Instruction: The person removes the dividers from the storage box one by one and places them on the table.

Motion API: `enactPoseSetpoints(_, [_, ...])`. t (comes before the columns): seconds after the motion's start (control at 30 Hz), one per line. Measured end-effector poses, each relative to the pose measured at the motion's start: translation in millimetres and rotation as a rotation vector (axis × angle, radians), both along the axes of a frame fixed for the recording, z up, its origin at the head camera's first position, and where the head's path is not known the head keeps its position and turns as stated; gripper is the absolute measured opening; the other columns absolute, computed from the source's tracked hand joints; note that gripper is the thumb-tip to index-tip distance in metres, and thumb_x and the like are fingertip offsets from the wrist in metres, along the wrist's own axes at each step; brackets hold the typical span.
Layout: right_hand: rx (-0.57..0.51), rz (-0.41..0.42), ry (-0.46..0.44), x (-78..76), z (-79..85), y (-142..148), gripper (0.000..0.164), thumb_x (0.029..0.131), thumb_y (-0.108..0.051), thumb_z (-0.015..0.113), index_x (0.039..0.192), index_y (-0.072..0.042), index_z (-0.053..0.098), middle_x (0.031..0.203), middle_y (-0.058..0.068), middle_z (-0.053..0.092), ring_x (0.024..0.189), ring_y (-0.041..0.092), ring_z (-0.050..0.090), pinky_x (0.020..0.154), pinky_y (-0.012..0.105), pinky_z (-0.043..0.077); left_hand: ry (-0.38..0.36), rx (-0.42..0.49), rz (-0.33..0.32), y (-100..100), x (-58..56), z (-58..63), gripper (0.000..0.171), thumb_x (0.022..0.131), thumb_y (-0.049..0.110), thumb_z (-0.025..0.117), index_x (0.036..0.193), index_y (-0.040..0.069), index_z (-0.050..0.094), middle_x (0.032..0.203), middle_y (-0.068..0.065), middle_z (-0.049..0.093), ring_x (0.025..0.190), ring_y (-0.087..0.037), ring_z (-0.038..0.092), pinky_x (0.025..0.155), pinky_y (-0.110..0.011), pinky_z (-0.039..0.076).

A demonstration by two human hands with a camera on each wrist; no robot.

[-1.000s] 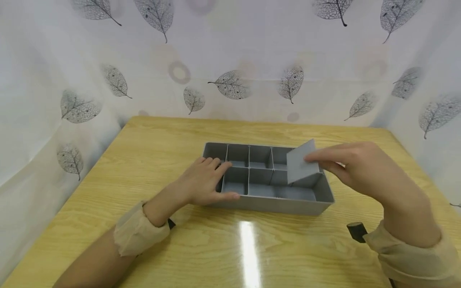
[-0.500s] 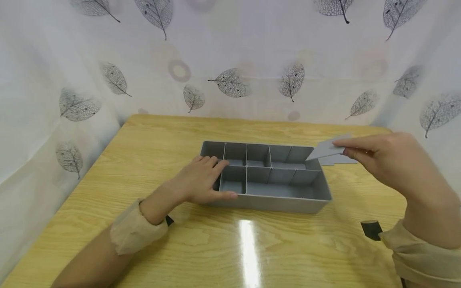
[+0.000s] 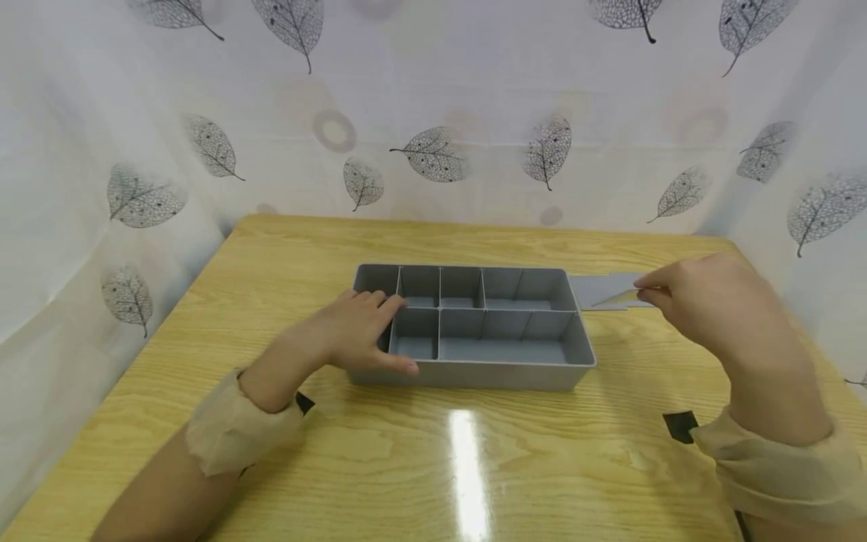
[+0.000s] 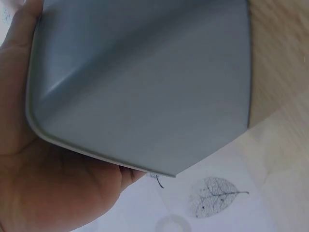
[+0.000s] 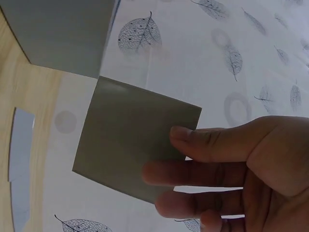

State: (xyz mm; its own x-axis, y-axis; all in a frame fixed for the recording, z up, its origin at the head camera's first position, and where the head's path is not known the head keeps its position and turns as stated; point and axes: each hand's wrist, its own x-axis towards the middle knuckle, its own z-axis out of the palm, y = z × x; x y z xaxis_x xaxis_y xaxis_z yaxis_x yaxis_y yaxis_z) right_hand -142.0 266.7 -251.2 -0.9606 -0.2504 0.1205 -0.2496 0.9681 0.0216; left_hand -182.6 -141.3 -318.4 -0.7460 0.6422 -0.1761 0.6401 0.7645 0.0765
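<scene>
Right hand: my right hand (image 3: 718, 320) is out past the box's right end; thumb and fingertips are together, pinching one edge of a thin grey plate.
Pinched plate: the plate (image 5: 120, 140) is flat and squarish; it tilts above the loose ones, toward the desk's back right corner. In the right wrist view one corner shows against the box's corner; I cannot tell whether they touch.
Left hand: my left hand (image 3: 359, 331) rests over the box's left end, forefinger and thumb spread apart, the thumb pointing out along the front wall; some fingertips are hidden.
Box: the grey divided box (image 3: 467, 375) sits upright around the middle of the desk, its long sides nearly in line with the desk's back edge.
Compartments: two rows, with the widest spaces at the right end of each; my hand covers part of the front row's left end.
Loose plates: overlapping grey plates (image 3: 586, 289) lie flat on the desk, just beside the box's right end.
Desk: the pale wooden desk (image 3: 555, 467) carries a bright streak of light in front of the box.
Backdrop: a white curtain (image 3: 488, 83) printed with dark leaves stands behind the back edge.
</scene>
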Motion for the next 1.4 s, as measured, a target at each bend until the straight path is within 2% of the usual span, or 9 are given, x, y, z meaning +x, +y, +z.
enactPoseSetpoints(0.13, [0.028, -0.014, -0.15, -8.8, -12.2, -4.8, 0.016, 0.086, -0.022, 0.06, 0.097, -0.022, 0.072, 0.093, 0.008, 0.068, 0.077, 0.025, 0.06, 0.059, 0.044, 0.048, -0.007, -0.028, -0.003, -2.0, -0.2, 0.9, 0.11, 0.067, 0.089, 0.033, 0.14, 0.007, 0.032, 0.129, -0.017, 0.048, 0.119, -0.03, 0.043, 0.101, -0.051, 0.03])
enactPoseSetpoints(0.23, [0.028, -0.044, -0.249, -15.5, -19.9, -5.5, 0.023, 0.087, -0.016, 0.054, 0.075, -0.026, 0.07, 0.072, 0.001, 0.061, 0.063, 0.017, 0.05, 0.049, 0.036, 0.04, 0.0, -0.03, -0.011, -2.0, 0.2, 0.3, 0.109, 0.067, 0.089, 0.032, 0.139, 0.006, 0.033, 0.128, -0.016, 0.049, 0.117, -0.03, 0.045, 0.099, -0.05, 0.032])
enactPoseSetpoints(0.47, [0.022, -0.075, -0.312, -25.8, -35.2, -2.6, 0.027, 0.086, -0.026, 0.057, 0.059, -0.027, 0.06, 0.06, -0.005, 0.045, 0.059, 0.016, 0.04, 0.046, 0.035, 0.035, -0.009, -0.017, -0.012, -2.5, 0.5, 0.9, 0.108, 0.068, 0.088, 0.032, 0.138, 0.006, 0.034, 0.126, -0.016, 0.05, 0.114, -0.029, 0.046, 0.095, -0.049, 0.035])
enactPoseSetpoints(0.57, [0.031, -0.083, -0.325, -29.5, -40.4, -2.7, 0.032, 0.086, -0.014, 0.049, 0.055, -0.021, 0.052, 0.056, -0.002, 0.039, 0.057, 0.016, 0.037, 0.046, 0.035, 0.032, -0.009, -0.024, -0.013, -2.6, 0.3, 1.3, 0.108, 0.069, 0.088, 0.031, 0.138, 0.006, 0.033, 0.126, -0.016, 0.05, 0.114, -0.029, 0.046, 0.095, -0.049, 0.035])
enactPoseSetpoints(0.67, [0.035, -0.081, -0.332, -32.3, -42.6, -2.0, 0.03, 0.085, -0.008, 0.047, 0.06, -0.021, 0.058, 0.062, -0.002, 0.047, 0.06, 0.017, 0.041, 0.047, 0.036, 0.034, -0.01, -0.017, -0.015, -2.4, 0.4, 1.6, 0.107, 0.069, 0.088, 0.032, 0.138, 0.006, 0.033, 0.126, -0.016, 0.05, 0.114, -0.029, 0.046, 0.095, -0.049, 0.035])
enactPoseSetpoints(0.8, [0.011, -0.076, -0.408, -33.9, -45.1, -0.6, 0.013, 0.086, -0.015, 0.059, 0.09, -0.016, 0.071, 0.087, 0.008, 0.064, 0.06, 0.014, 0.053, 0.05, 0.037, 0.044, -0.01, -0.014, -0.017, -1.9, 0.0, 1.5, 0.107, 0.069, 0.088, 0.032, 0.138, 0.006, 0.033, 0.125, -0.016, 0.05, 0.113, -0.029, 0.047, 0.094, -0.05, 0.035])
enactPoseSetpoints(0.9, [-0.006, -0.065, -0.469, -35.2, -48.7, 1.2, 0.023, 0.085, -0.02, 0.064, 0.104, -0.009, 0.068, 0.095, 0.013, 0.066, 0.055, 0.012, 0.055, 0.049, 0.036, 0.046, -0.011, -0.016, -0.014, -2.0, -0.6, 0.2, 0.108, 0.069, 0.089, 0.031, 0.138, 0.006, 0.033, 0.125, -0.015, 0.05, 0.113, -0.029, 0.047, 0.094, -0.049, 0.036])
enactPoseSetpoints(1.13, [-0.035, -0.032, -0.544, -42.2, -57.6, 7.0, 0.039, 0.083, -0.026, 0.066, 0.112, 0.0, 0.062, 0.109, 0.024, 0.061, 0.055, 0.013, 0.057, 0.06, 0.045, 0.051, -0.004, -0.015, -0.017, -2.0, -0.2, 1.0, 0.108, 0.068, 0.089, 0.031, 0.138, 0.005, 0.033, 0.125, -0.016, 0.051, 0.113, -0.029, 0.047, 0.094, -0.049, 0.035])
enactPoseSetpoints(1.4, [-0.051, -0.008, -0.545, -43.7, -53.3, 12.4, 0.042, 0.083, -0.026, 0.065, 0.113, 0.003, 0.06, 0.104, 0.022, 0.063, 0.063, 0.014, 0.059, 0.063, 0.045, 0.051, -0.003, -0.013, -0.017, -1.7, -0.2, 3.1, 0.107, 0.069, 0.088, 0.033, 0.137, 0.006, 0.034, 0.124, -0.016, 0.051, 0.113, -0.029, 0.047, 0.095, -0.05, 0.035])
